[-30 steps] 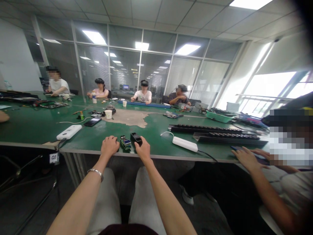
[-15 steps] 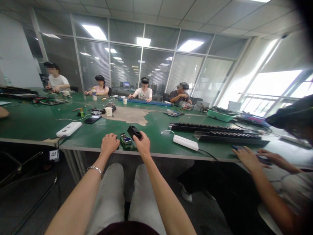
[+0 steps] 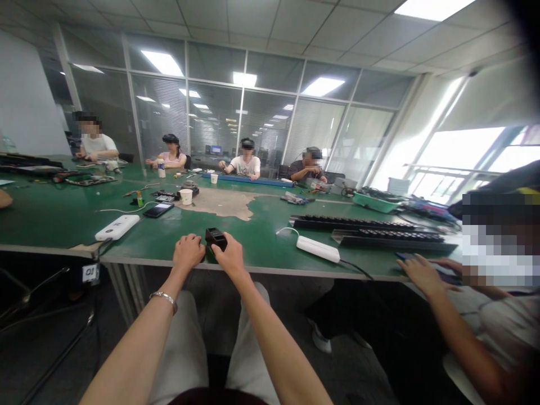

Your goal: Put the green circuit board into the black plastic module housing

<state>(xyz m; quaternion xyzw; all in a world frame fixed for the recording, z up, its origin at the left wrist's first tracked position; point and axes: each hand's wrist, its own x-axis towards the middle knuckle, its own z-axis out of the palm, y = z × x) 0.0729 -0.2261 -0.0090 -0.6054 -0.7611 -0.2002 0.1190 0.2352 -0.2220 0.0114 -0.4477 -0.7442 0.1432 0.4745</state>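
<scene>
A black, oblong, plastic-looking case [image 3: 215, 237] sits pinched between thumb and fingers of the right hand [image 3: 233, 257], long axis pointing forward-left. The left hand's [image 3: 188, 251] fingers curl; their grip is hidden.

We examine a single view, taken from a camera worn on the person's head. We place it at seated head height, just back from the near edge of the green table [image 3: 261, 247], facing forward and down. The left hand [image 3: 188, 251] and right hand [image 3: 231, 254] lie close, left of and below centre; the forearms [image 3: 126, 346] enter from the bottom. We look onto the trousers [image 3: 181, 343] from above. We note a wide field: ceiling [image 3: 253, 28] above, glass partition [image 3: 215, 112] far ahead, window [image 3: 464, 152] at right, a neighbouring person [image 3: 468, 332] near the right margin. A dark curved border [image 3: 525, 31] covers the upper right corner.
</scene>
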